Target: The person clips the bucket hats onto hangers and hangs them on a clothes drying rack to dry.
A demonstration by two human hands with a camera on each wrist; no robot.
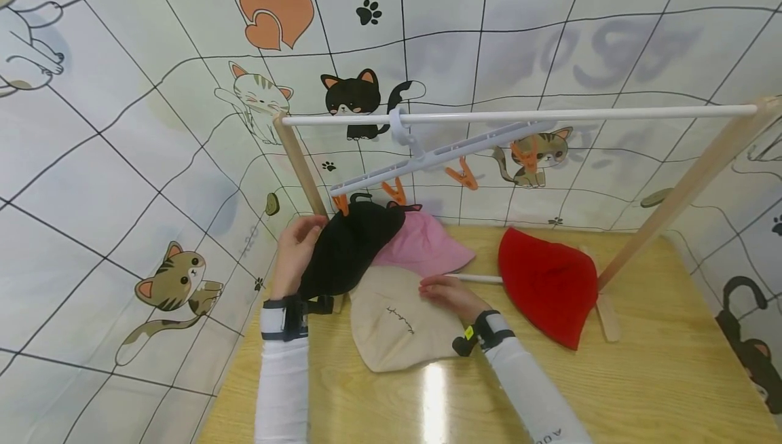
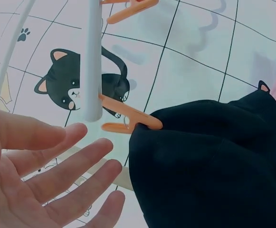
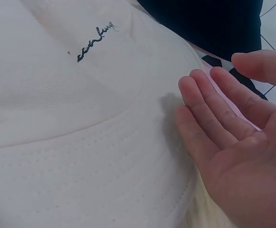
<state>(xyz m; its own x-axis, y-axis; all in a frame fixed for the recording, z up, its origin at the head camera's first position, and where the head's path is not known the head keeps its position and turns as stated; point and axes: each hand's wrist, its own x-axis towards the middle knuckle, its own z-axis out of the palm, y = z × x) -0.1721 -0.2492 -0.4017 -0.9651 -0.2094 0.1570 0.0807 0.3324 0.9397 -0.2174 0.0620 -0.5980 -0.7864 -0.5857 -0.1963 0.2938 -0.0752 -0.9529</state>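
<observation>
A black bucket hat [image 1: 352,246] hangs by its edge from an orange clip [image 2: 133,116] at the left end of a pale hanger [image 1: 440,154]. Beside it is my left hand [image 1: 296,254], and the left wrist view shows its fingers spread with nothing between them, apart from the clip. On the table lies a beige bucket hat [image 1: 403,325] with dark stitched lettering. My right hand [image 1: 455,297] is at this hat's right edge, fingers extended and empty; whether they touch the fabric I cannot tell. Behind, a pink hat [image 1: 421,244] is partly covered by the black one.
A red bucket hat [image 1: 550,284] lies on the wooden table [image 1: 672,376] near the rack's right leg [image 1: 678,199]. The hanger hooks over a white rod [image 1: 580,114] and tilts up to the right. More orange clips [image 1: 462,174] dangle from it. A cat-patterned sheet [image 1: 464,43] stands behind.
</observation>
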